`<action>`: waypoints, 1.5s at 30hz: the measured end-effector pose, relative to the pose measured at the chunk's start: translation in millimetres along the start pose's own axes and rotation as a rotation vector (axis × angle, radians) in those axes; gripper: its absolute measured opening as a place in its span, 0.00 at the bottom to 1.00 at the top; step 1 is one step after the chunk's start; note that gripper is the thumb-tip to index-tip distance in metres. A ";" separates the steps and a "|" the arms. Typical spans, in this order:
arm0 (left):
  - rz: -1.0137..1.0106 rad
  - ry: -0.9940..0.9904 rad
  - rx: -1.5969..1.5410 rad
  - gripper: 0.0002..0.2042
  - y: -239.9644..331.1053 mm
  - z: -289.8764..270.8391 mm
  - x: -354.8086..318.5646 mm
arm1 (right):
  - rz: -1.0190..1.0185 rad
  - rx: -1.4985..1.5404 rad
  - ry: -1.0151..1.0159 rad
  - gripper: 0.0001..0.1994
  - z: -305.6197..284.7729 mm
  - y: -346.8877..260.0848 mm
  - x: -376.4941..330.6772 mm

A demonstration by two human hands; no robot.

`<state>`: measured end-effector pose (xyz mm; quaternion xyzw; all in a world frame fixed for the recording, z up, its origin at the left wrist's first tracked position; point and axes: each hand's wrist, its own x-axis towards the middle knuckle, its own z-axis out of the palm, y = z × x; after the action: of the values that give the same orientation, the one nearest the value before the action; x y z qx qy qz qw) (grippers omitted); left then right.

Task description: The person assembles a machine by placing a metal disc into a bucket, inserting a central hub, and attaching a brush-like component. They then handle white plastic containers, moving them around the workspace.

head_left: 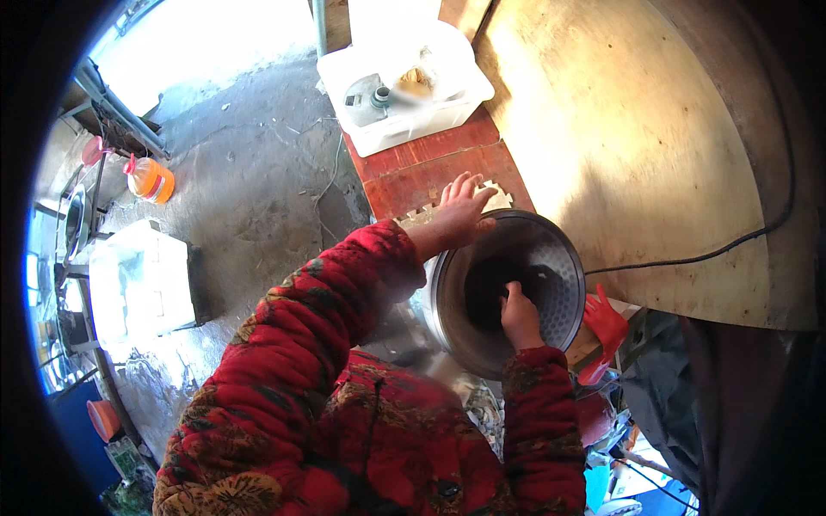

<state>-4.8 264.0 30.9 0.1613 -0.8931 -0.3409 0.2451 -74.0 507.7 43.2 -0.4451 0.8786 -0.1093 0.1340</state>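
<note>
A round metal drum [564, 297] tilts with its mouth toward me. Its inner wall has a dotted pattern, and the bottom is dark. My left hand [460, 213] lies at the far left rim, fingers stretched and spread. Inside the drum's mouth is my right hand [520, 318], with its fingers curled closed and the thumb raised. Whatever it grips, if anything, is lost in the dark interior. Beyond the left hand, a pale foam mat [495, 196] with a toothed edge lies on a red wooden surface [430, 176].
A white plastic tub [404, 129] holding several items stands on the red surface. Plywood [637, 155] fills the right, crossed by a black cable [688, 258]. Red rubber gloves [607, 327] hang beside the drum. An orange-filled bottle [150, 179] and white box [142, 279] stand left.
</note>
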 end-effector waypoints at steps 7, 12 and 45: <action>0.094 -0.031 0.169 0.33 56.2 -40.4 -160.8 | 0.211 0.026 -0.080 0.16 -7.4 -7.9 1.3; 0.142 -0.150 -0.083 0.29 63.0 -59.1 -139.2 | 0.198 0.147 -0.023 0.20 -7.6 -2.4 1.7; -0.044 -0.111 0.319 0.34 33.4 -22.6 -135.4 | 0.323 0.044 -0.045 0.24 -3.6 -9.0 10.0</action>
<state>115.6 337.5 24.2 0.1985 -0.9443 -0.2087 0.1589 -74.1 494.6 48.0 -0.2974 0.9329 -0.0955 0.1790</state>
